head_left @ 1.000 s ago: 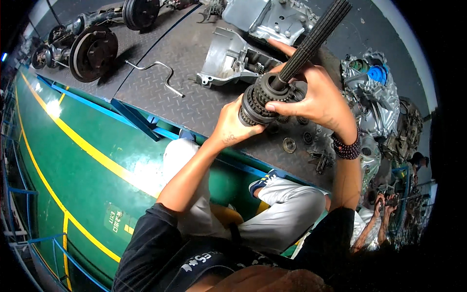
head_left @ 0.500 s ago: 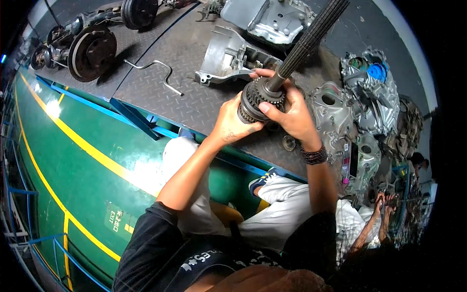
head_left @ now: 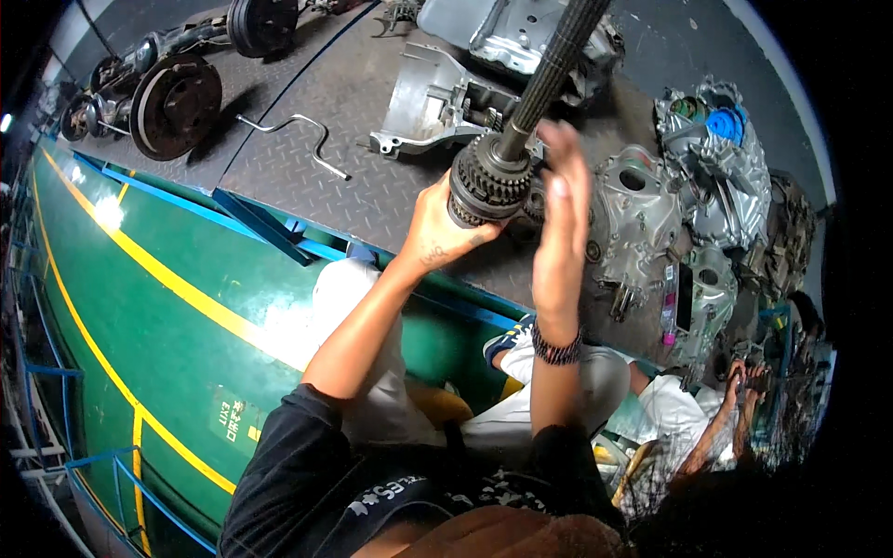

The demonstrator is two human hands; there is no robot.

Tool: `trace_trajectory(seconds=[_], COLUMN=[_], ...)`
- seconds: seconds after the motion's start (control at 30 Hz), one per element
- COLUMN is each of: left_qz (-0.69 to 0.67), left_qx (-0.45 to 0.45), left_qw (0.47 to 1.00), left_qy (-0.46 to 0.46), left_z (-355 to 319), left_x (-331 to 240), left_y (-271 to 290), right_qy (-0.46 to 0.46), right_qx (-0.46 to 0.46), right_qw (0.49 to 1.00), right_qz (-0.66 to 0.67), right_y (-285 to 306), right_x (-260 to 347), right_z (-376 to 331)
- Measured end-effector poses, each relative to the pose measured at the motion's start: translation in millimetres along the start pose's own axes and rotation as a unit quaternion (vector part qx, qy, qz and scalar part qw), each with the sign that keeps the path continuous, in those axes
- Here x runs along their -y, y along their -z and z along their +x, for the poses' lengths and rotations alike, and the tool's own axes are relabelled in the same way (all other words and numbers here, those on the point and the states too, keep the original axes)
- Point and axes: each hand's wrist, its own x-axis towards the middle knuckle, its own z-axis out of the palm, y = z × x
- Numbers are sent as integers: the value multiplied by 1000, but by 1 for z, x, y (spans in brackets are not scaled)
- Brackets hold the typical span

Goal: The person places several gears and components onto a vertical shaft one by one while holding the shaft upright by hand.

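I hold a dark steel gear shaft (head_left: pixel 544 79) upright over a metal workbench (head_left: pixel 307 167). A stack of toothed gears (head_left: pixel 490 181) sits at its lower end. My left hand (head_left: pixel 442 237) is wrapped around the bottom of that gear stack and carries it. My right hand (head_left: pixel 561 219) stands flat beside the gears, fingers straight and together, palm against their right side. A beaded band circles my right wrist.
Grey cast gearbox housings (head_left: pixel 437 93) (head_left: pixel 642 214) lie behind and right of the shaft. A bent steel rod (head_left: pixel 298 130) and a brake disc on an axle (head_left: pixel 177 102) lie at the left. Green floor with yellow lines (head_left: pixel 139 307) is below. Another person's hands (head_left: pixel 744 381) are lower right.
My right hand has let go of the shaft above the gears and now lies flat against the gear stack's right side. The left hand and the shaft have barely moved.
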Motion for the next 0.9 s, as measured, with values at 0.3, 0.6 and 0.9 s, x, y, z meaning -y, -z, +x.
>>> trace_trajectory(seconds=[0.3, 0.6, 0.9], left_qz=[9, -2, 39], left_qx=[-6, -14, -1], left_qw=[1000, 999, 999], left_qy=[8, 36, 31], left_z=[2, 1, 5], left_x=[-2, 1, 6], left_y=[2, 1, 4], right_qy=[91, -42, 44], right_qx=[-91, 95, 18], right_qw=[992, 987, 999], right_qz=[-1, 126, 15], right_y=[1, -19, -35], right_x=[5, -27, -37], right_z=[-24, 12, 10])
